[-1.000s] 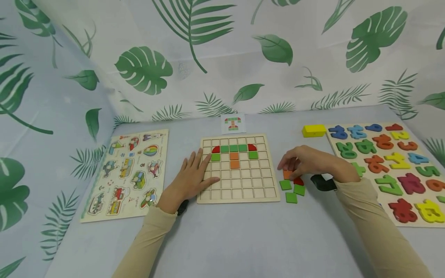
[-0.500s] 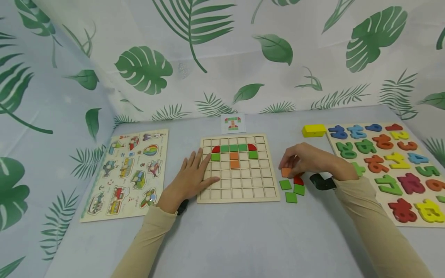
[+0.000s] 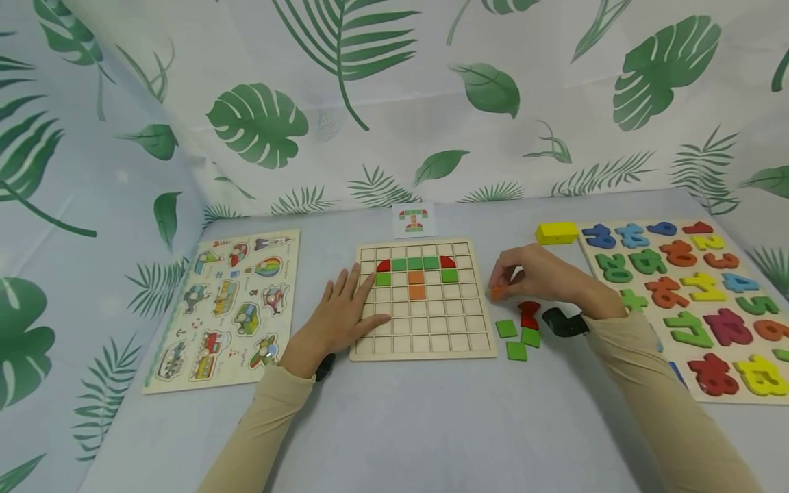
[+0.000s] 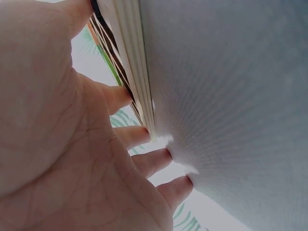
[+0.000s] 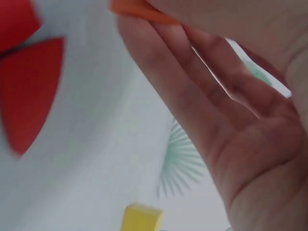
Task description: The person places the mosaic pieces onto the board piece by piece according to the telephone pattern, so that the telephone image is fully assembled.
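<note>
My right hand [image 3: 524, 274] pinches an orange square tile [image 3: 497, 293] between thumb and fingers, just right of the wooden grid board [image 3: 431, 346]. The same orange tile [image 5: 144, 10] shows at the top of the right wrist view. My left hand [image 3: 335, 318] rests with spread, straight fingers on the board's left edge. On the board, green tiles [image 3: 414, 263] form a row between two red quarter-round tiles, with an orange tile [image 3: 416, 292] in the column below. Beside the board lie loose green tiles [image 3: 516, 351] and red quarter-round pieces [image 3: 529, 315].
A small pattern card [image 3: 414, 220] lies behind the board. To the left is a picture puzzle board [image 3: 231, 311]; to the right, a number puzzle board [image 3: 684, 287]. A yellow block [image 3: 557, 233] sits at the back right.
My right hand has lifted the orange tile from the loose pieces and shifted it slightly left, toward the board, uncovering the red pieces. The left hand stays still.
</note>
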### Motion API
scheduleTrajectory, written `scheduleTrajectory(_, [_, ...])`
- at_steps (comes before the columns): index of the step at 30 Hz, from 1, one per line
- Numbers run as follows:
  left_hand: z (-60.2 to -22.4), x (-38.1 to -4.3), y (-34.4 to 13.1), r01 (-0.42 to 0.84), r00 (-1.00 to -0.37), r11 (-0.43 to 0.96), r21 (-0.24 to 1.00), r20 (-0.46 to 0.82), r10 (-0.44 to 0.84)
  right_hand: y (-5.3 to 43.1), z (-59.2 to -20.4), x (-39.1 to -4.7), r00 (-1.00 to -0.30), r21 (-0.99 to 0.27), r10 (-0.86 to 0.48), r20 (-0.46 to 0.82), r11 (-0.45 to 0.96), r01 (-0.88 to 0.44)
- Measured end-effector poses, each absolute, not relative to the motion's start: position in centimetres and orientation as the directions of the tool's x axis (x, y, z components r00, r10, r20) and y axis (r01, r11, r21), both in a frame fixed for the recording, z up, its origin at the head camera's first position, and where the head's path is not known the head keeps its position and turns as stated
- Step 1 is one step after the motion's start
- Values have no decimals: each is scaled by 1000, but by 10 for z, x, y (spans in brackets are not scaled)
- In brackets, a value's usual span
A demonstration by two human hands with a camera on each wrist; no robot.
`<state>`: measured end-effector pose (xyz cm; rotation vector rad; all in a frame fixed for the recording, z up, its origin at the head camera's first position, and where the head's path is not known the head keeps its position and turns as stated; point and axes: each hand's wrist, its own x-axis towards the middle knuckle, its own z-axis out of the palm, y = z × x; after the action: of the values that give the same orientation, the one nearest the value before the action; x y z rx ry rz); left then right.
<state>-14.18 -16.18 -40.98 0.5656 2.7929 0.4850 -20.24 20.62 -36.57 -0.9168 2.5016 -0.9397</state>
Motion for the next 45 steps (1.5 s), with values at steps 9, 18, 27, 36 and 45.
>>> scheduleTrajectory(9, [-411, -143, -162, 321, -893, 875, 362, -192, 407, 165, -352, -205, -769, -645, -626, 131, 535, -546])
scheduleTrajectory(18, [-410, -143, -161, 313, -894, 877, 363, -198, 401, 119, -355, -203, -695, -702, -708, 124, 433, -566])
scheduleTrajectory(27, [-406, -142, -161, 309, -896, 878, 367, -198, 398, 103, -371, -201, -655, -712, -753, 62, 427, -557])
scheduleTrajectory(36, [-408, -143, -161, 312, -895, 874, 372, -194, 402, 96, -379, -200, -638, -704, -769, 42, 430, -565])
scheduleTrajectory(45, [-408, -143, -161, 309, -896, 875, 374, -195, 400, 93, -381, -199, -625, -699, -780, 34, 429, -573])
